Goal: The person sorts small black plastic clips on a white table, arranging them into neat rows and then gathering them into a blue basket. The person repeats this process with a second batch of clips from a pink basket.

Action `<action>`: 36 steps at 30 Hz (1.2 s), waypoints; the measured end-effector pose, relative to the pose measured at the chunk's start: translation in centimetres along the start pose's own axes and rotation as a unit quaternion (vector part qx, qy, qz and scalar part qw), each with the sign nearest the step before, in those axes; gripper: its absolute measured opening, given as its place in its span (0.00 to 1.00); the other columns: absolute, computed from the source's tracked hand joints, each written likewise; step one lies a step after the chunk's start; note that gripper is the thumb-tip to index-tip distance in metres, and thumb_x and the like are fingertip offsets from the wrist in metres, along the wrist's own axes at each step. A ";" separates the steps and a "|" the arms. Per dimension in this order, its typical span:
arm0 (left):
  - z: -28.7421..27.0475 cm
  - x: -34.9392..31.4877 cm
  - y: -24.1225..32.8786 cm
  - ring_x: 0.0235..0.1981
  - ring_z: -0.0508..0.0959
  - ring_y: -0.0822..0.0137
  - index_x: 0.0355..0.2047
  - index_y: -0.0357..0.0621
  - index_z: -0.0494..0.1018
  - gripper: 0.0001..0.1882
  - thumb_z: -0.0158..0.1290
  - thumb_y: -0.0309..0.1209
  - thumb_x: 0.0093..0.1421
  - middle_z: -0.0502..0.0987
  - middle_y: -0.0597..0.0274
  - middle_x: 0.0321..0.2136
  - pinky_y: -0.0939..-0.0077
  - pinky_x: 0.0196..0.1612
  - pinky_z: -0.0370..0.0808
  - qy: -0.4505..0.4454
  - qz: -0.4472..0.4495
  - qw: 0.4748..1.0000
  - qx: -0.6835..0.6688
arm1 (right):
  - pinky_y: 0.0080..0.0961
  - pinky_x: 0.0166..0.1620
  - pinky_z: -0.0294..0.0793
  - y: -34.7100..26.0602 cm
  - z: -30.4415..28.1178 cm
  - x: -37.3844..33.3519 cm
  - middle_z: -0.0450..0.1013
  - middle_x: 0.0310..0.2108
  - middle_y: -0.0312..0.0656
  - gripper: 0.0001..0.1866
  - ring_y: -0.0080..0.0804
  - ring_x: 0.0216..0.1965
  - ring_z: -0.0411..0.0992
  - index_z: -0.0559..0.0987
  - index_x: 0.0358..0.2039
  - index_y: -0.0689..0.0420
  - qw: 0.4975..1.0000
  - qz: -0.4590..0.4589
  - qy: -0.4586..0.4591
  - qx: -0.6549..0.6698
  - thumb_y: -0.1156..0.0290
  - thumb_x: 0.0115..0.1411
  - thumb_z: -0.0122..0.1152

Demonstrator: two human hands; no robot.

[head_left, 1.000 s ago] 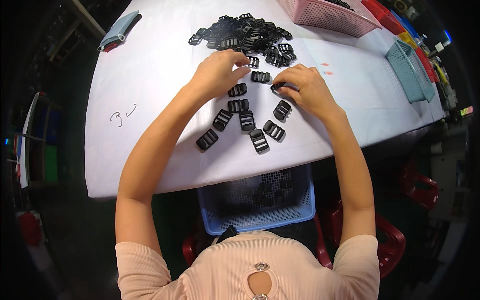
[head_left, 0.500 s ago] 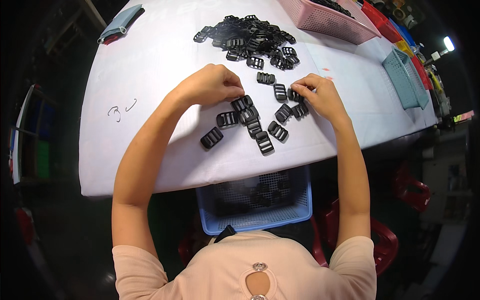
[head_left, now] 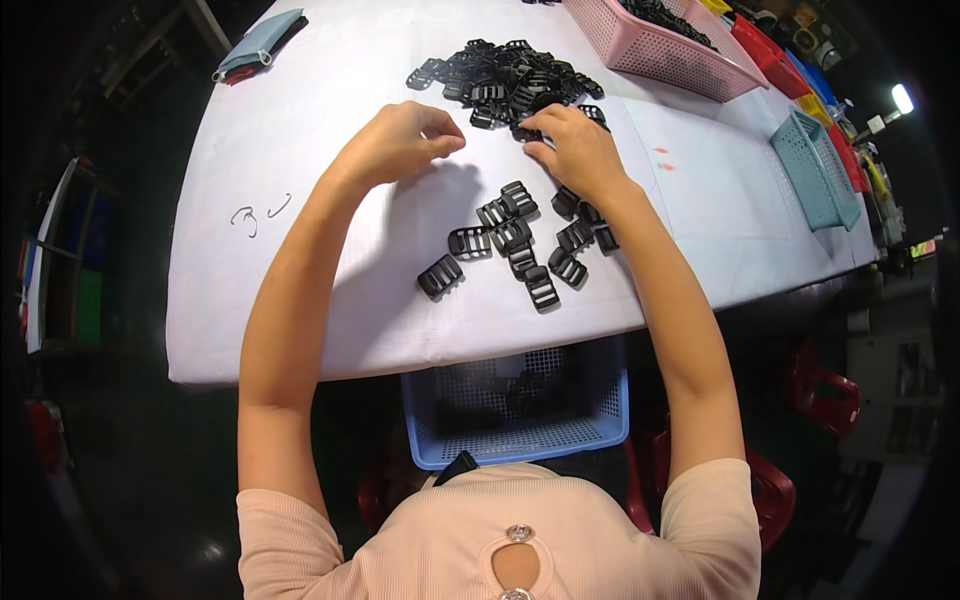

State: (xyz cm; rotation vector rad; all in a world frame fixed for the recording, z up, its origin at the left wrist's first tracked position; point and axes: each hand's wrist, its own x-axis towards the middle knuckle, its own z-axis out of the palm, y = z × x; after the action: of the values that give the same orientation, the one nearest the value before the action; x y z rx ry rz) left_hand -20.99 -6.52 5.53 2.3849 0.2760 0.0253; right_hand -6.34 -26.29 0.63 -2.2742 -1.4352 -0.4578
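My left hand (head_left: 412, 142) hovers above the cloth at the near left of a heap of black plastic strap buckles (head_left: 497, 88). Its fingers are curled in toward the thumb, and nothing shows in them. At the heap's near edge, my right hand (head_left: 575, 148) has thumb and fingertips closing around a black buckle (head_left: 524, 131), partly covered by the fingers. Between my forearms lies a loose group of buckles, some overlapping, among them one upper buckle (head_left: 518, 198) and one lower buckle (head_left: 541, 289). My right wrist partly hides others.
A white cloth covers the table (head_left: 300, 310). Below its front edge sits a blue basket (head_left: 520, 445) with black pieces inside. A pink basket (head_left: 680, 70) of black parts and a teal basket (head_left: 815, 170) stand to the right. Folded blue cloth (head_left: 258, 45) lies far left.
My right hand has moved up and left, from the loose buckles to the heap. My left hand has let go of a buckle in the group and drawn away upward.
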 end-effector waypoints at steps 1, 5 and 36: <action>0.0 -0.1 -0.2 0.29 0.80 0.68 0.39 0.41 0.80 0.13 0.55 0.34 0.59 0.82 0.56 0.31 0.74 0.33 0.76 -0.003 0.001 1.000 0.005 | 0.32 0.48 0.71 0.0 0.1 0.4 0.77 0.33 0.40 0.10 0.38 0.42 0.73 0.82 0.37 0.51 1.000 0.001 -0.014 -0.011 0.63 0.57 0.59; -0.3 -0.3 -0.9 0.30 0.81 0.66 0.38 0.41 0.80 0.12 0.55 0.35 0.59 0.82 0.56 0.31 0.72 0.37 0.76 0.005 -0.006 1.000 0.021 | 0.34 0.48 0.71 -1.4 -1.6 0.5 0.77 0.32 0.43 0.11 0.38 0.42 0.73 0.82 0.39 0.54 0.971 0.146 -0.101 0.163 0.65 0.58 0.57; 0.9 1.1 -3.5 0.35 0.79 0.64 0.42 0.46 0.79 0.14 0.53 0.39 0.59 0.80 0.54 0.33 0.68 0.41 0.75 0.053 0.006 0.997 0.061 | 0.28 0.46 0.72 1.1 -1.8 -3.3 0.76 0.39 0.40 0.11 0.33 0.41 0.72 0.83 0.40 0.54 0.986 0.028 -0.034 0.160 0.67 0.57 0.64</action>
State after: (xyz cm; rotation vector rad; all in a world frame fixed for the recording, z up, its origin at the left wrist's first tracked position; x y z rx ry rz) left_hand -20.50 -4.40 2.47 2.5117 0.3208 0.1453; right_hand -6.83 -30.14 0.47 -2.0814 -1.3625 -0.1220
